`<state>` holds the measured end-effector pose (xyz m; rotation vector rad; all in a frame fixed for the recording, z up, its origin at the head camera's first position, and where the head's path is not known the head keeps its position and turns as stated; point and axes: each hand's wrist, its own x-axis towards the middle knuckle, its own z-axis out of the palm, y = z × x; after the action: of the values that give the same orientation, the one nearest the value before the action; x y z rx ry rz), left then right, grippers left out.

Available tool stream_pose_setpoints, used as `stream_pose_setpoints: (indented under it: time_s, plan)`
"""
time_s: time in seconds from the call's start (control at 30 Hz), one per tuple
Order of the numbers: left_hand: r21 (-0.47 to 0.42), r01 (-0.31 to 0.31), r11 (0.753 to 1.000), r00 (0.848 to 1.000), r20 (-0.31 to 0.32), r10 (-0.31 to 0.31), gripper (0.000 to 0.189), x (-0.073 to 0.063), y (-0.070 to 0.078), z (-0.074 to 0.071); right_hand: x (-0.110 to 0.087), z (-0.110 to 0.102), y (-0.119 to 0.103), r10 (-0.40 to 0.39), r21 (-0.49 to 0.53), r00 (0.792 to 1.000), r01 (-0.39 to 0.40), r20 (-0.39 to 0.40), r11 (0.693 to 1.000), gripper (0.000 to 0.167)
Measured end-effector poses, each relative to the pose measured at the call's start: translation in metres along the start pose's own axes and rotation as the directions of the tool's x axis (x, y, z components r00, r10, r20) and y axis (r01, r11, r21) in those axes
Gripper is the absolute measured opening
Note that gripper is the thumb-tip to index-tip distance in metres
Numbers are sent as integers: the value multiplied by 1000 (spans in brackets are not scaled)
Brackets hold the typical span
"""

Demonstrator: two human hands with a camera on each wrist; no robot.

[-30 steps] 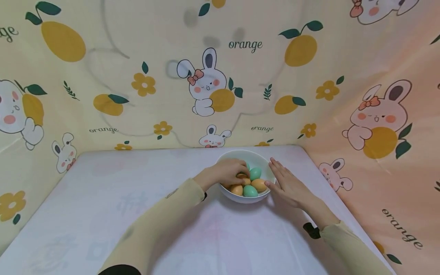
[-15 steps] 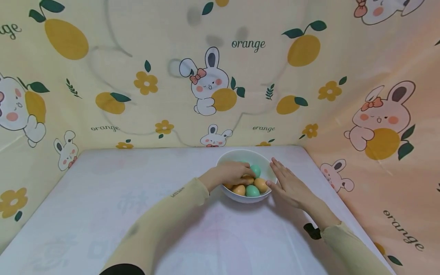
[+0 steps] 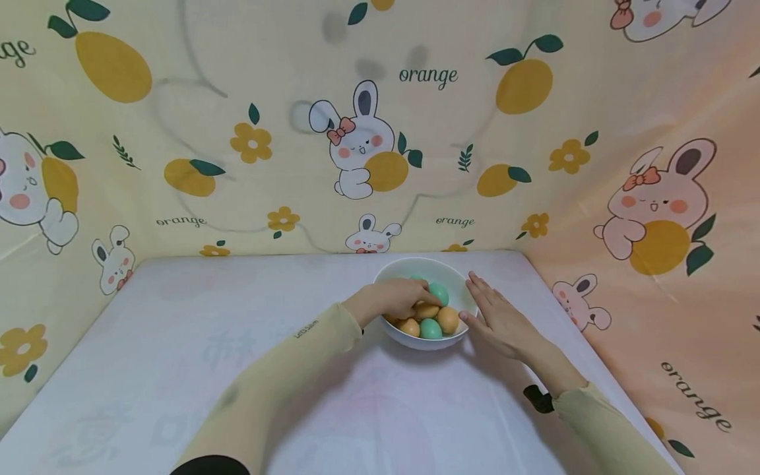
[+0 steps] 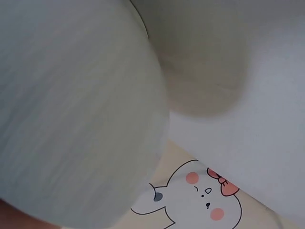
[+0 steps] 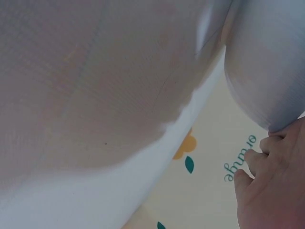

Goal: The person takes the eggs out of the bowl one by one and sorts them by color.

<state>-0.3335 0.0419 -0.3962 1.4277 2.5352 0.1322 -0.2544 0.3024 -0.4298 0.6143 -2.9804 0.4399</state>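
In the head view, a white bowl [image 3: 418, 344] stands near the table's [image 3: 237, 369] far edge, towards its far right corner. It holds orange eggs [image 3: 448, 320] and green eggs [image 3: 430, 329]. The left hand [image 3: 396, 296] reaches in over the left rim, fingers lying over a central orange egg beside a green one; whether they pinch it I cannot tell. The right hand [image 3: 501, 323] lies against the right rim, fingers straight, thumb spread away.

For handling an egg, I judge fingertips around its sides better than pressure from above, which could roll its neighbours. The right palm should brace lightly, without pushing the bowl leftward.

The left wrist view shows mostly the bowl's blurred outer wall; the left hand's fingers are hidden.

In the right wrist view, right-hand fingertips [image 5: 271, 136] meet the bowl, a sensible bracing contact.
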Motion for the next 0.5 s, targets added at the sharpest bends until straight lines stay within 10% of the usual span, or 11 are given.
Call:
stream_pose_setpoints:
  time_s: [0.5]
  plan:
    - [-64,40,997,999,-13,-41,50,-3,0,-4,-1,-1,-2,8,4,1000,-8,-1,1000,79]
